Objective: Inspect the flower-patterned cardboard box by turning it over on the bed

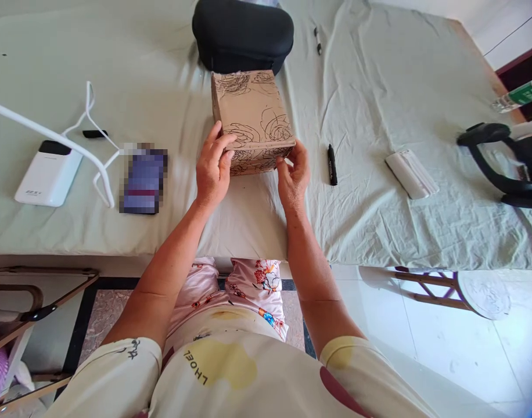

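Observation:
A brown cardboard box (248, 107) with black scribbled flower drawings on its top and near side rests on the cloth-covered table, just in front of a black case. My left hand (214, 165) grips its near left corner, thumb on the front and fingers along the side. At the near right corner my right hand (294, 171) holds it between thumb and fingers. To the right of that hand lies a black marker (332, 165). The far side and underside of the box are hidden.
Behind the box is the black case (244, 32). On the left are a white power bank (50, 174), a phone (144, 182), a white cable (48, 126) and a black cap (94, 134). To the right lie a pen (317, 42), a tissue pack (412, 174) and a black headset (488, 168).

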The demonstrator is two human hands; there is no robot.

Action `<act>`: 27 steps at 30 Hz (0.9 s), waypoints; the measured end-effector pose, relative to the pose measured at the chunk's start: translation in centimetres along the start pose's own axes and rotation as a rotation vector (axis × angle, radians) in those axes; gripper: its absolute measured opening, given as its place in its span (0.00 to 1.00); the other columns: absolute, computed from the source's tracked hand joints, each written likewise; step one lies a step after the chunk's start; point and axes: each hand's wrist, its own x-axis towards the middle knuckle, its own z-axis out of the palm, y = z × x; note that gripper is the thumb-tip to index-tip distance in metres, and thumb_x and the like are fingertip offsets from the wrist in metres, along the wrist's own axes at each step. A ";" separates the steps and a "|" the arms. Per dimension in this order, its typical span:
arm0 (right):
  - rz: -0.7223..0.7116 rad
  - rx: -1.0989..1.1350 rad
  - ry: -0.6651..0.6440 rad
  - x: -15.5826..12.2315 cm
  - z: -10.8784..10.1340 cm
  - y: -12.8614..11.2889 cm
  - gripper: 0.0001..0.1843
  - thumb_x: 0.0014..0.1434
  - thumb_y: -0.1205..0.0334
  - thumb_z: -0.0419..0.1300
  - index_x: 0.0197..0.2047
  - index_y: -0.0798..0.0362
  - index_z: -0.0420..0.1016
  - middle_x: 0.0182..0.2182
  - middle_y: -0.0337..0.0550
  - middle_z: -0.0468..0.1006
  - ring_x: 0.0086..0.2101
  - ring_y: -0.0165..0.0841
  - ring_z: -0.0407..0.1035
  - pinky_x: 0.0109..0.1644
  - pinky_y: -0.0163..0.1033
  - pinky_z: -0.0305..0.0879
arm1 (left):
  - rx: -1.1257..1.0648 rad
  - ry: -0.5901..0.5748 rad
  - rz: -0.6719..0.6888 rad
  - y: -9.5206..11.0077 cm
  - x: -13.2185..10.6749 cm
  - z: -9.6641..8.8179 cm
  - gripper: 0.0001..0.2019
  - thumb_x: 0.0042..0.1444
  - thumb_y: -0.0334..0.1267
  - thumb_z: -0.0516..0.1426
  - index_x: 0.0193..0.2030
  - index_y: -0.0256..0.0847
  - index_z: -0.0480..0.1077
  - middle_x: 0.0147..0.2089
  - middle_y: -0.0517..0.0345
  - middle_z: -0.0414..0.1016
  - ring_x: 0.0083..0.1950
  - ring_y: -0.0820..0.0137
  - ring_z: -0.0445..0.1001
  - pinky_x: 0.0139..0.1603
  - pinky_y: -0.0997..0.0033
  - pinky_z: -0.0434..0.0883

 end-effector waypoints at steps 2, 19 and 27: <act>0.022 -0.020 -0.022 -0.1 0.2 0.4 0.22 0.72 0.48 0.56 0.65 0.43 0.67 0.57 0.49 0.76 0.54 0.40 0.75 0.52 0.48 0.80 | -0.011 -0.003 -0.023 -0.3 -0.1 0.1 0.28 0.71 0.62 0.50 0.72 0.53 0.64 0.79 0.54 0.62 0.82 0.58 0.55 0.85 0.53 0.52; 0.062 -0.362 -0.140 -1.9 2.9 0.7 0.48 0.57 0.55 0.65 0.74 0.52 0.46 0.63 0.59 0.69 0.64 0.52 0.65 0.71 0.63 0.66 | 0.171 0.071 -0.287 -1.3 -1.2 2.6 0.28 0.72 0.57 0.52 0.68 0.39 0.64 0.71 0.37 0.72 0.71 0.54 0.75 0.73 0.58 0.71; 0.095 -0.375 -0.153 -1.9 2.9 0.1 0.50 0.57 0.54 0.64 0.75 0.53 0.44 0.64 0.59 0.69 0.65 0.51 0.65 0.71 0.62 0.65 | 0.139 0.098 -0.295 -1.3 -1.4 2.8 0.28 0.72 0.58 0.52 0.67 0.39 0.66 0.70 0.37 0.74 0.71 0.55 0.74 0.72 0.60 0.71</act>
